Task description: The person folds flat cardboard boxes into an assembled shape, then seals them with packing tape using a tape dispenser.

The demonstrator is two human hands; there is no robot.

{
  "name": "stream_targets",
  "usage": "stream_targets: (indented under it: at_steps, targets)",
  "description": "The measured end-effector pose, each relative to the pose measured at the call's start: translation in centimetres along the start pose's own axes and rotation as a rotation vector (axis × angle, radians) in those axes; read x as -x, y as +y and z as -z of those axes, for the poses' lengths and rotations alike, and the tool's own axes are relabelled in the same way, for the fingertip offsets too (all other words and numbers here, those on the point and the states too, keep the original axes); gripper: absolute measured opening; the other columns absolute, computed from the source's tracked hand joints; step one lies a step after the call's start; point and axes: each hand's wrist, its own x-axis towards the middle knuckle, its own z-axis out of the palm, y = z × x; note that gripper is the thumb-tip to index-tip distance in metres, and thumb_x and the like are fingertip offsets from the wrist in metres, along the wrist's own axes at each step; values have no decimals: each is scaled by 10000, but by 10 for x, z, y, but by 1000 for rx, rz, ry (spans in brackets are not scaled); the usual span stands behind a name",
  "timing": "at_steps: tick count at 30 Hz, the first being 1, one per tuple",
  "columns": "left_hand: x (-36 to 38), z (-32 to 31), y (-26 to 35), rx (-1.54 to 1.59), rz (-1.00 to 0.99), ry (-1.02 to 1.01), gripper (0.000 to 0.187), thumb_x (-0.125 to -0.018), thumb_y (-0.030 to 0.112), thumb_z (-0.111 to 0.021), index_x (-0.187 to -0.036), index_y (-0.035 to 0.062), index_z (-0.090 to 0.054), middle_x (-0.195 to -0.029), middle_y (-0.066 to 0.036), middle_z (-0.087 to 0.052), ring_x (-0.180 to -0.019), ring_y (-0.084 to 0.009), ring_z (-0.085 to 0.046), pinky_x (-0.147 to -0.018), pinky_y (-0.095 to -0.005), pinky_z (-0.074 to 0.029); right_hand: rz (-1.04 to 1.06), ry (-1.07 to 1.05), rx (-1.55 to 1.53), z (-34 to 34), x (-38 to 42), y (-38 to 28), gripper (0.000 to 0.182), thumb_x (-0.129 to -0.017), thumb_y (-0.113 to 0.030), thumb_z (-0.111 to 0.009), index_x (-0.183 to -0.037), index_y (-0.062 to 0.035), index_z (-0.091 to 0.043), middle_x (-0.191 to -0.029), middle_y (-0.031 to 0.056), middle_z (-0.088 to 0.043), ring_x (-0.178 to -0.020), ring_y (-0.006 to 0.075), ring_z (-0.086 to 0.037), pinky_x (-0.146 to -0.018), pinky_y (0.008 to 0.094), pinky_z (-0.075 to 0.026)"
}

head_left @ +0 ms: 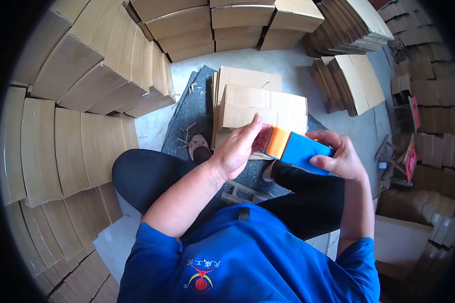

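Stacks of flattened cardboard cartons (81,101) cover the floor on the person's left and run in rows along the top of the view. More flattened cardboard (351,81) lies in fanned piles at upper right, with further piles in shadow along the right edge. A dark grey mat (197,116) is spread over the pale concrete floor (298,60) ahead of the person. On the mat sits an assembled cardboard box (263,108), flaps closed, resting against another carton behind it. The person is seated, in a blue shirt (247,257) and dark trousers (151,177), with one foot in a slipper (199,147) on the mat just beside the box.

Both hands are raised above the lap, in front of the near edge of the box. Between them is a tape dispenser (298,149) with a blue body and an orange front section. The right hand (341,156) is closed around the blue body, thumb on the near face and fingers curled over the far edge, a firm hold. The left hand (240,146) is at the orange end, fingers partly curled with the thumb pointing up, touching the dispenser's front; whether it pinches tape there cannot be told, as the fingertips are hidden behind the dispenser
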Motion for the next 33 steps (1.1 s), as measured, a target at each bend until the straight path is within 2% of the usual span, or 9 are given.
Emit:
stream_targets:
  at_steps: [5, 7, 8, 11, 13, 15, 19, 24, 33]
  targets:
    - [1, 7, -7, 83, 92, 6, 650, -1060, 554, -337, -1200, -16, -615, -1104, -81, -656, -1001, -142, -617, -915, -326, -499, -26, -2, 42, -8, 5, 1, 666, -699, -454, -823, -1196, -29, -694, -1003, 117, -715, -931, 215, -684, -891, 350, -537]
    - [-2, 17, -11, 348, 207, -28, 463, -1075, 402, -419, -1185, 0, -622, -1093, -88, -664, -993, -156, -632, -915, -335, -511, -26, -30, 16, -10, 3, 2, 648, -711, -441, -817, -1196, -29, -695, -994, 116, -717, -927, 213, -685, -893, 352, -538]
    - [-2, 18, -15, 347, 203, -22, 463, -1075, 402, -419, -1185, 0, -622, -1093, -88, -664, -993, -156, -632, -915, -335, -511, -37, -34, -1, -12, 3, 2, 642, -731, -457, -808, -1197, -30, -696, -989, 120, -718, -924, 213, -686, -887, 355, -540]
    - [0, 13, -16, 204, 210, 165, 207, -1020, 143, -533, -1166, 32, -629, -1051, -80, -671, -905, -163, -652, -829, -321, -541, -54, -51, 13, -18, -5, -5, 656, -767, -505, -788, -1207, -28, -690, -993, 134, -719, -928, 223, -689, -880, 366, -547]
    - [-7, 22, -17, 108, 186, 276, 178, -1018, 137, -540, -1129, 38, -639, -1003, -70, -675, -821, -141, -636, -749, -290, -529, -63, -60, 49, -19, -13, -15, 676, -784, -537, -777, -1217, -26, -684, -1003, 145, -718, -936, 233, -692, -880, 374, -551]
    - [-14, 43, -6, 72, 119, 316, 122, -1002, 129, -581, -1047, 39, -649, -860, -25, -638, -700, -91, -546, -631, -243, -452, -124, -61, 148, -16, -21, -28, 746, -788, -602, -759, -1237, -14, -666, -1023, 166, -716, -963, 262, -697, -891, 395, -560]
    - [-25, 92, 36, 52, 27, 524, 107, -1001, 126, -578, -1021, 29, -619, -783, 6, -571, -625, -80, -492, -567, -251, -446, -168, -17, 311, 6, -48, -51, 759, -820, -599, -729, -1224, 39, -655, -1048, 197, -716, -919, 286, -717, -864, 379, -586]
    - [-46, 120, 40, -64, 49, 628, 190, -917, 179, -727, -1010, 40, -636, -773, 21, -589, -605, -61, -504, -538, -213, -430, -258, -3, 579, 0, -102, -64, 612, -861, -551, -670, -1135, -6, -725, -995, 195, -727, -909, 259, -726, -871, 379, -592]
    - [-67, 142, 20, -172, 36, 732, 190, -908, 198, -745, -998, 49, -667, -775, 29, -614, -613, -51, -510, -539, -209, -426, -266, -93, 835, -12, -151, -66, 534, -867, -490, -682, -1138, -32, -734, -1007, 178, -733, -890, 255, -728, -853, 341, -589]
